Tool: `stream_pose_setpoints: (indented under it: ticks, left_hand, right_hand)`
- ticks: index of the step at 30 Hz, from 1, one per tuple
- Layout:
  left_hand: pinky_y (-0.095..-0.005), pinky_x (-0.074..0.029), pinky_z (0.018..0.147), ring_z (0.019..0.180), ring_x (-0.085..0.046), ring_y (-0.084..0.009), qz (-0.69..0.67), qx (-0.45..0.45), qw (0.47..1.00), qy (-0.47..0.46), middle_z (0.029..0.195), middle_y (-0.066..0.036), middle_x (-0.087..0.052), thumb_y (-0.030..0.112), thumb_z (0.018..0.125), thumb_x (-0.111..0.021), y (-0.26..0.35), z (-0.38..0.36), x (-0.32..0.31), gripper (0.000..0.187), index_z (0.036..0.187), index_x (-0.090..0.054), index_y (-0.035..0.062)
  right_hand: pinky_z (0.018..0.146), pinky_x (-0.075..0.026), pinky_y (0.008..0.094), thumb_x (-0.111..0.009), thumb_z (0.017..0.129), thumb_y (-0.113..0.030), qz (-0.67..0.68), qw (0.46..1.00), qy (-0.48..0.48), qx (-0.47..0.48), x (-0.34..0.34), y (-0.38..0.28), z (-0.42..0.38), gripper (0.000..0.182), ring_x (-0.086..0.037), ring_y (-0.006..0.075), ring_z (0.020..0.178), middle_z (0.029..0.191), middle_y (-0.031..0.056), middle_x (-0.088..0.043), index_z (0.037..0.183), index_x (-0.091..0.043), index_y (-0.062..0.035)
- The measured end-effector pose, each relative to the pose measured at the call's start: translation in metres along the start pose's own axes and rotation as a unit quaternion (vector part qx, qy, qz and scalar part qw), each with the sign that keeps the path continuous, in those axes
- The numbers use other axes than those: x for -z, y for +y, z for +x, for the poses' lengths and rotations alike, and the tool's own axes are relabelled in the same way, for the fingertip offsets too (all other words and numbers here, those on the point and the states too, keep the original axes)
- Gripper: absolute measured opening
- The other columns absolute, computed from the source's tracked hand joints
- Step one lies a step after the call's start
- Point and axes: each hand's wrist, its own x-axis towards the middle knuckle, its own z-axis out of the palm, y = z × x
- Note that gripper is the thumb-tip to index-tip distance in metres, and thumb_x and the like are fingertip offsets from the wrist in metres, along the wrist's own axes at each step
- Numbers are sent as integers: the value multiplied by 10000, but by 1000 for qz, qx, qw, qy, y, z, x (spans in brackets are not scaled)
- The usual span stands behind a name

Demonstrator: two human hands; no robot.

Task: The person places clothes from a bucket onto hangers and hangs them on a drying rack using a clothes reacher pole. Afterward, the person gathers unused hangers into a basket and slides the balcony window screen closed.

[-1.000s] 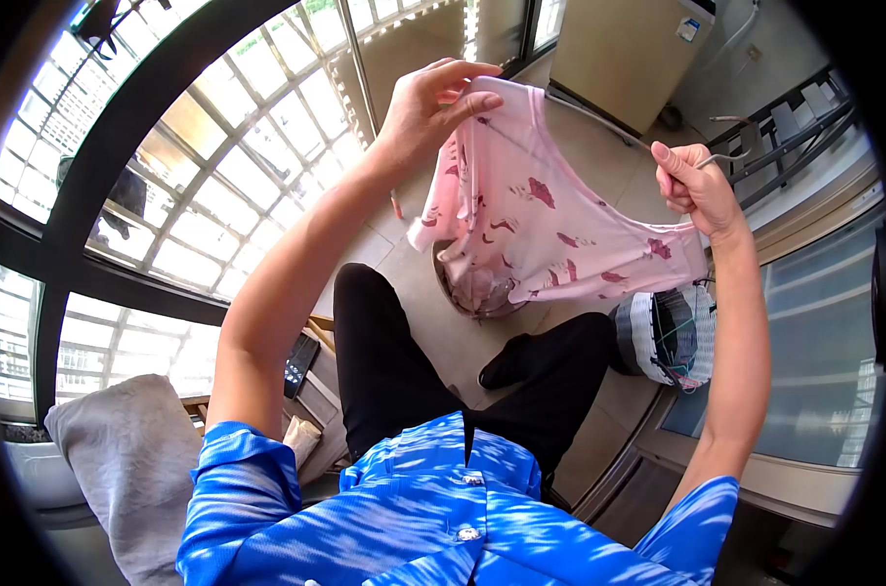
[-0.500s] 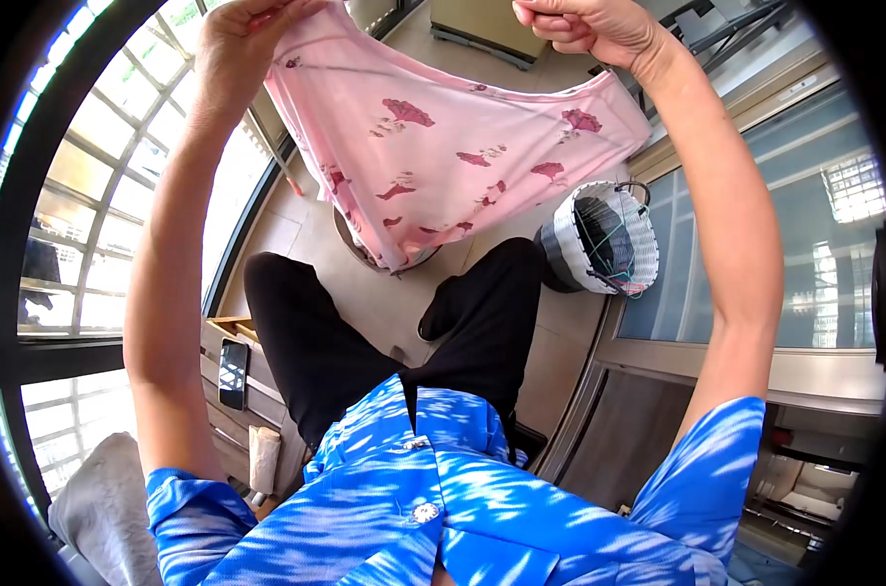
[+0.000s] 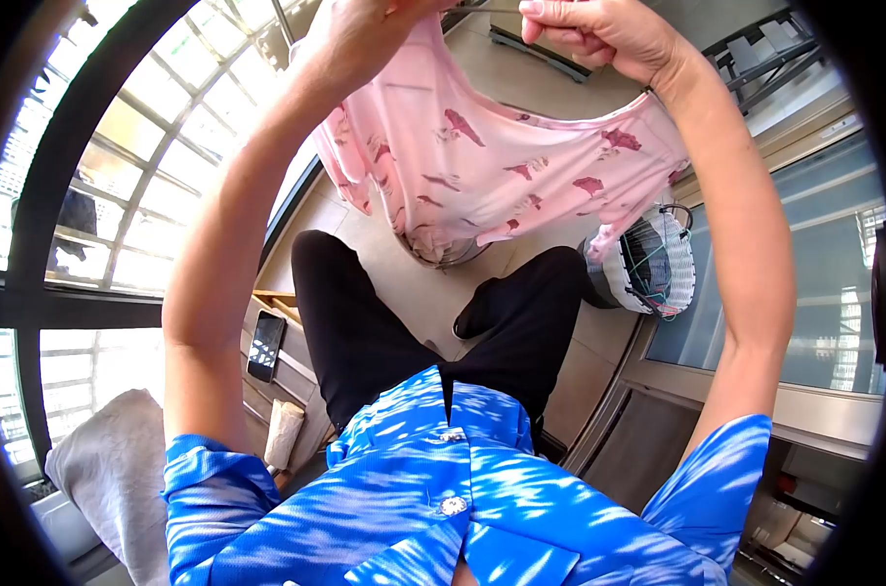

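A pink garment (image 3: 502, 166) with dark pink floral prints hangs spread in front of me, probably a top. My left hand (image 3: 360, 39) is closed on its upper left edge, with the fingertips partly cut off by the frame's top. My right hand (image 3: 609, 39) is pinched at the top right, on the end of a thin rod (image 3: 482, 10) that runs between the hands; what it belongs to is not clear. Below my right wrist, the garment's right side droops toward a woven basket (image 3: 670, 259). Its lower hem hangs over a round basin (image 3: 443, 256) on the floor.
The white and grey basket holds green cords and stands by a glass sliding door (image 3: 785, 273). A phone (image 3: 265, 344) and a rolled pale bundle (image 3: 284, 435) lie on a wooden bench at left. Grey cloth (image 3: 121, 479) sits lower left, beside the barred window (image 3: 169, 117).
My left hand has moved right, closer to my right hand. The garment has slackened into folds and its right side now droops by the basket. The view has shifted slightly.
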Motion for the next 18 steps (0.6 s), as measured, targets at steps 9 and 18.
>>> stream_pose_setpoints:
  ticks: [9,18]
  left_hand:
    - [-277,-440,593,619,-572,-155,89,9,995,34,653,-93,-603,102,784,-590,17,-6,35,115,798,-643,1]
    - [-269,-433,594,627,-553,-135,126,62,988,69,638,-64,-601,107,800,-569,16,18,85,135,767,-643,-1]
  right_hand:
    - [595,-449,174,-676,809,-137,-116,974,96,171,-24,-34,-31,219,-567,58,649,759,50,-632,942,-616,27]
    - [683,-428,192,-657,827,-183,-346,856,287,255,34,-3,-24,188,-525,37,711,712,-35,-604,795,-646,2]
